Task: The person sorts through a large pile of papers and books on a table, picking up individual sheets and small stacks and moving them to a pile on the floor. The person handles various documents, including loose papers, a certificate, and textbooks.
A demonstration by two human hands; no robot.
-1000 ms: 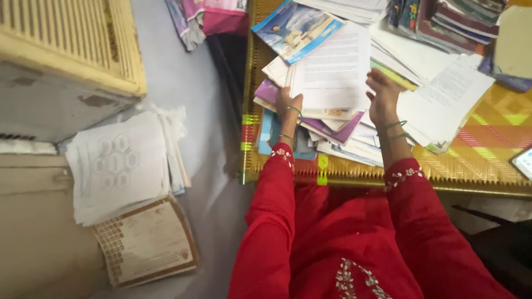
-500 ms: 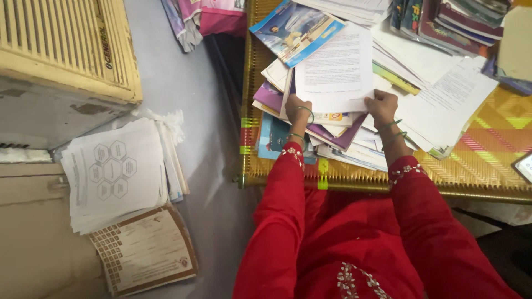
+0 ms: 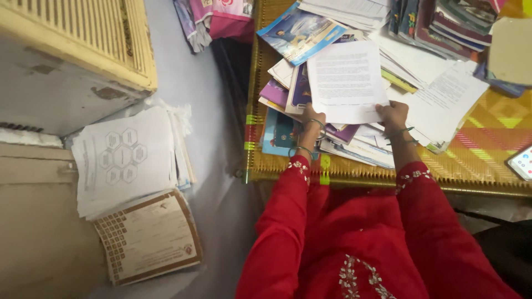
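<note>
My left hand grips the lower left corner of a white printed sheet. My right hand grips its lower right corner. The sheet is raised a little over a messy pile of papers and booklets on a yellow woven table. A purple booklet and a blue one stick out beneath my left hand. Both arms wear red sleeves and green bangles.
A blue magazine and stacked books lie at the table's far side. A phone sits at its right edge. On the left floor are a paper stack, a brown-bordered sheet and a cream slatted unit.
Both hands slid from the sheet's sides down to its bottom corners and drew it toward me. The view has shifted slightly.
</note>
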